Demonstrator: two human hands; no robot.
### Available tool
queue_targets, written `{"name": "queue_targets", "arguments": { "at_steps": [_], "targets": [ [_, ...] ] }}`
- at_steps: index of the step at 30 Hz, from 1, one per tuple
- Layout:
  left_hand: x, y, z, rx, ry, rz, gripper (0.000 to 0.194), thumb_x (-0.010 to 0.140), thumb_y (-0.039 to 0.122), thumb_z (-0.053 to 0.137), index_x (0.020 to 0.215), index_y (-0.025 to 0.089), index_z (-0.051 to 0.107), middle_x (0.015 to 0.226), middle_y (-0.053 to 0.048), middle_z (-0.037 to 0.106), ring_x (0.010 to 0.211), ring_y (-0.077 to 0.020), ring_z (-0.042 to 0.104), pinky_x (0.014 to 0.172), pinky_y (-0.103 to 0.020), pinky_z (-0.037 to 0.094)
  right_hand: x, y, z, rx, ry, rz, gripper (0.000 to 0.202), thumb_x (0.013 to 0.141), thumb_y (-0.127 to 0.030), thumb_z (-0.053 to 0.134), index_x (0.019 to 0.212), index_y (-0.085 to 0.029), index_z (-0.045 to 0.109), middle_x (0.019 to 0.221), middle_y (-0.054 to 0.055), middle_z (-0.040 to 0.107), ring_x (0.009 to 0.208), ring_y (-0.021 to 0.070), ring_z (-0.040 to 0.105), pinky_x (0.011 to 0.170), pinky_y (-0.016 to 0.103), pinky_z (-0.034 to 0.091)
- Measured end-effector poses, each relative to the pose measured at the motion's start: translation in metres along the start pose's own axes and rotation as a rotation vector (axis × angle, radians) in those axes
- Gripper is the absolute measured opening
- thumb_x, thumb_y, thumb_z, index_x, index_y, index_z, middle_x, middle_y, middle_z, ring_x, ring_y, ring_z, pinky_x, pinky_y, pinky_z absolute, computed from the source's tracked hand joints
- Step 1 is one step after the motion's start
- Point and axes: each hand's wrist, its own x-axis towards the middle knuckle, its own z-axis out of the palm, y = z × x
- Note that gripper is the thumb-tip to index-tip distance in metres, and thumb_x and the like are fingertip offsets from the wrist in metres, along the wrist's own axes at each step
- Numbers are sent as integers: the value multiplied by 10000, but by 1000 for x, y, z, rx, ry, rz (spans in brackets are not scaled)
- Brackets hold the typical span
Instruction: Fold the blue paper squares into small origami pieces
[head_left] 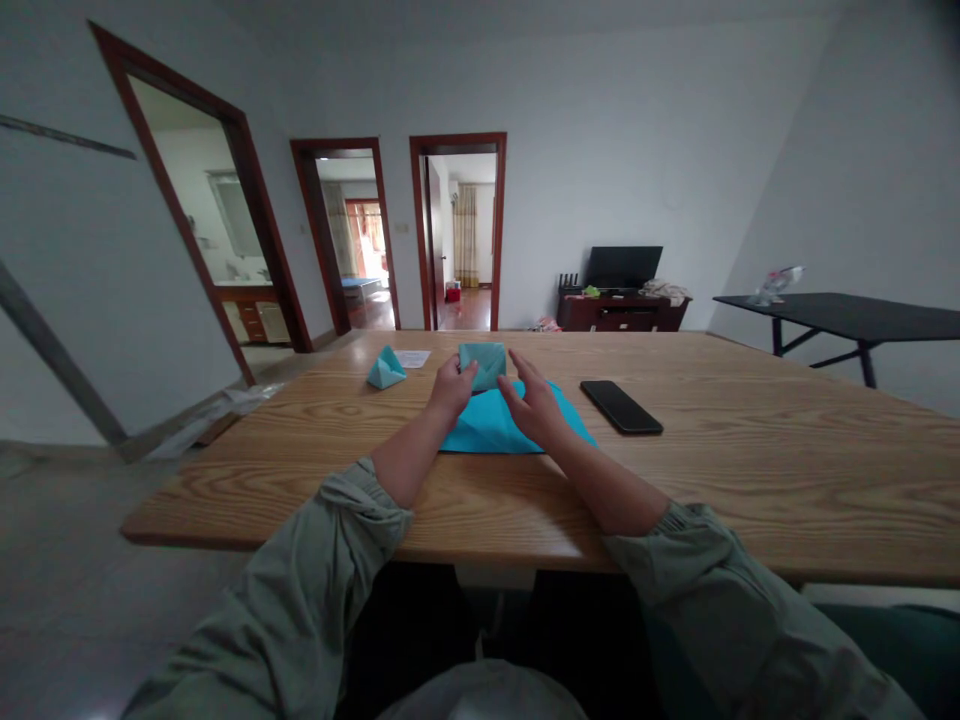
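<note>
Folded paper (486,362): is showing me pale teal
Sheet beneath (487,425): is glowing bright blue
Paper pyramid (387,370): is showing light turquoise
Tabletop (757,460): is displaying brown, wavy wood grain
Phone (621,407): is looking black
Sleeves (277,590): are looking grey-green

On and above a light-brown wooden counter (750,460), left to right
A pale-blue folded paper pyramid (386,369), just left of a white paper slip (415,358); a pale-blue folded paper square (487,356) between left fingers (470,371) and right fingers (529,370), by the far edge of a bright-blue paper sheet (487,425); then a black rectangular phone (621,407). Well behind, a black flat television (624,266) on a dark-brown wooden cabinet (581,314).
</note>
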Motion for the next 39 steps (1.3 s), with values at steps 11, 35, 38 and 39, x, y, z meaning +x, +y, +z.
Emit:
{"name": "queue_targets", "arguments": {
  "at_steps": [11, 35, 38, 39],
  "targets": [
    [-18, 8, 5, -34, -230, -14, 405, 676, 397, 732, 958, 111, 682, 894, -71, 697, 760, -190, 641, 714, -321, 533, 3, 18, -8, 371, -103, 264, 400, 778, -500, 580, 932, -143, 676, 805, 26, 683, 696, 168, 601, 624, 289, 503],
    [-24, 15, 5, 46, -337, -55, 456, 714, 485, 692, 1002, 141, 612, 785, -18, 615, 676, -121, 572, 589, -218, 485, -12, 9, 4, -194, -248, -77, 583, 817, -360, 579, 1364, -234, 418, 1311, 88, 537, 1228, 257, 477, 1009, 401, 384],
    [-26, 11, 7, 70, -413, -75, 495, 723, 560, 659, 956, 126, 607, 758, -18, 590, 678, -117, 559, 614, -224, 495, -9, 8, 0, -196, -270, -18, 398, 863, -364, 528, 1236, -227, 531, 1193, 82, 623, 1086, 236, 579, 907, 339, 436],
    [-25, 9, 7, 64, -428, -82, 504, 734, 577, 639, 956, 127, 600, 790, -28, 595, 710, -127, 568, 638, -241, 509, -9, 7, -1, -205, -276, 1, 349, 879, -370, 505, 1193, -225, 559, 1147, 79, 647, 1037, 231, 602, 865, 321, 446]
  ]
}}
